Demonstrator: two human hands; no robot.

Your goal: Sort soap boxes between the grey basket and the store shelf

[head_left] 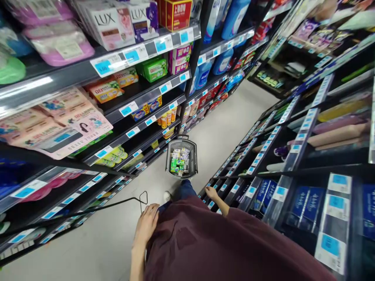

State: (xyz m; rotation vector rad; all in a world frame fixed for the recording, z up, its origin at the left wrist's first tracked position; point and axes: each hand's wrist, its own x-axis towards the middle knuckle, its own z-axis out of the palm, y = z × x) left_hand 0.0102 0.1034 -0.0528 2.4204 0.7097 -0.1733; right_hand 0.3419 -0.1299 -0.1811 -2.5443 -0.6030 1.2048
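Note:
My left hand point(148, 219) hangs at my left side, against the dark maroon shirt point(199, 238). Its fingers are stretched out and nothing shows in them. On the other side, my right hand point(211, 192) is beside the lower right shelves, fingers loosely bent, with nothing visible in it. A grey shopping basket point(191, 150) sits on the floor just ahead of my feet, apart from both hands. Inside lie several green and white small packs point(178, 160). Its dark handle point(183, 136) is at the far end.
Shelves on the left hold LUX soap packs point(109, 25), a green soap pack point(155, 69) and blue bottles point(234, 17). A pink display box point(55, 121) juts out. A black metal rod point(117, 203) sticks into the aisle. Blue packs point(306, 207) fill right shelves. Floor point(234, 113) runs between.

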